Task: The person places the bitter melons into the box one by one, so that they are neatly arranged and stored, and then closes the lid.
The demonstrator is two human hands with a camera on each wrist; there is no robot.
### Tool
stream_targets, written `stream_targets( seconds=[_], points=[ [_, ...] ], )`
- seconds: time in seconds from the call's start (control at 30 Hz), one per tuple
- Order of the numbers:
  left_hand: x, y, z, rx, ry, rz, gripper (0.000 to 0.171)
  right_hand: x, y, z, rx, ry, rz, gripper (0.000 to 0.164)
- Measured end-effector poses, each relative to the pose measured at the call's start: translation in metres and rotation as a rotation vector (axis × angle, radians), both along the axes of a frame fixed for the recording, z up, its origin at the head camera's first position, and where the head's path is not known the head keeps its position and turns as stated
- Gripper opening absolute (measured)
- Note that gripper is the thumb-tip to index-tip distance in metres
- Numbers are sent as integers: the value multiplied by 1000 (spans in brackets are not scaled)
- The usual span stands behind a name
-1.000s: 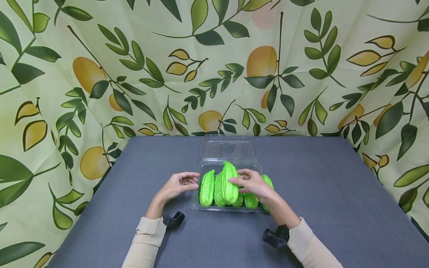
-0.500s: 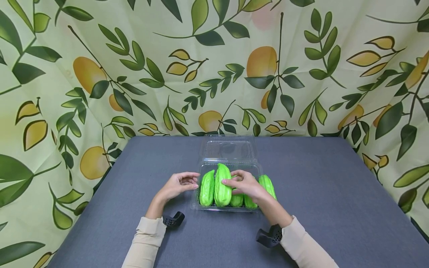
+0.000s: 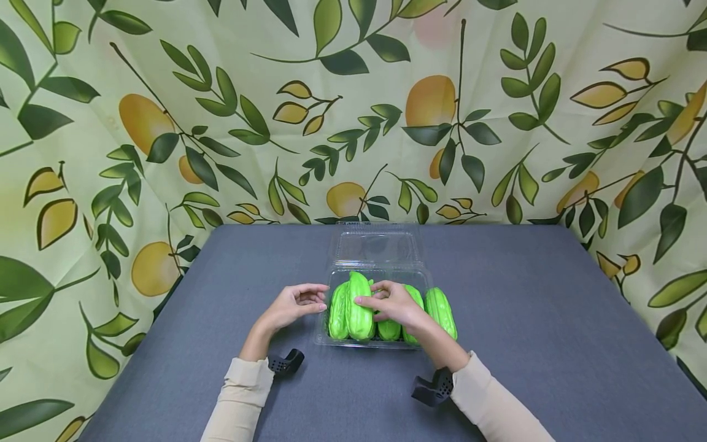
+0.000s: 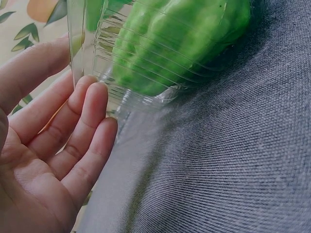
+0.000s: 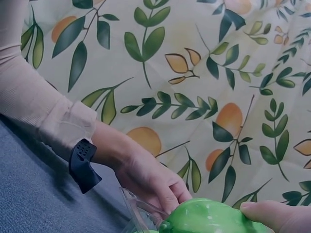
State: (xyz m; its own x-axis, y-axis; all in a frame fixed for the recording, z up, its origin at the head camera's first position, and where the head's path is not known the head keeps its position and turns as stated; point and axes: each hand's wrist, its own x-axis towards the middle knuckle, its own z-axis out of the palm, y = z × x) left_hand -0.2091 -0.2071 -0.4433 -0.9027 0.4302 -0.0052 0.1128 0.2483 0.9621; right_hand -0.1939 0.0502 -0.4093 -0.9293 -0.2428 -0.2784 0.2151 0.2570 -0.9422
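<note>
My right hand (image 3: 394, 304) pinches a light green, ridged bitter melon (image 3: 360, 313) between thumb and fingers, over the left half of a clear plastic clamshell container (image 3: 364, 345). In the right wrist view, the thumb (image 5: 272, 213) presses on this melon's side. Another bitter melon (image 3: 337, 316) lies at the container's left end, partly behind the held one. More of them sit to the right, partly covered by my right hand. At the container's left wall, my left hand (image 3: 293, 304) has loosely bent fingers; in the left wrist view, its fingertips (image 4: 99, 92) are right at the clear wall.
The container's transparent lid (image 3: 378, 247) is folded back, away from me. A further bitter melon (image 3: 440, 313) lies at the container's right end, overlapping its wall in the head view. Grey cloth covers the table (image 3: 513, 294), and a leaf-patterned curtain (image 3: 353, 141) hangs behind it.
My right hand has moved left with the held bitter melon, bringing it up to the leftmost one and uncovering the melons on the right. The left hand has stayed in place.
</note>
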Motion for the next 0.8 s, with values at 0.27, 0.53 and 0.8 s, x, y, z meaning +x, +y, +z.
stream_targets(
  seconds=[0.27,0.53,0.8],
  points=[
    [0,0,1,-7,1,6,48,-1,-6,1,32,20,-9,55],
    [0,0,1,-8,-3,8,48,0,-13,1,23,35,-32,51],
    [0,0,-1,-4,-4,3,48,1,-19,-2,63,45,-64,50]
  ],
)
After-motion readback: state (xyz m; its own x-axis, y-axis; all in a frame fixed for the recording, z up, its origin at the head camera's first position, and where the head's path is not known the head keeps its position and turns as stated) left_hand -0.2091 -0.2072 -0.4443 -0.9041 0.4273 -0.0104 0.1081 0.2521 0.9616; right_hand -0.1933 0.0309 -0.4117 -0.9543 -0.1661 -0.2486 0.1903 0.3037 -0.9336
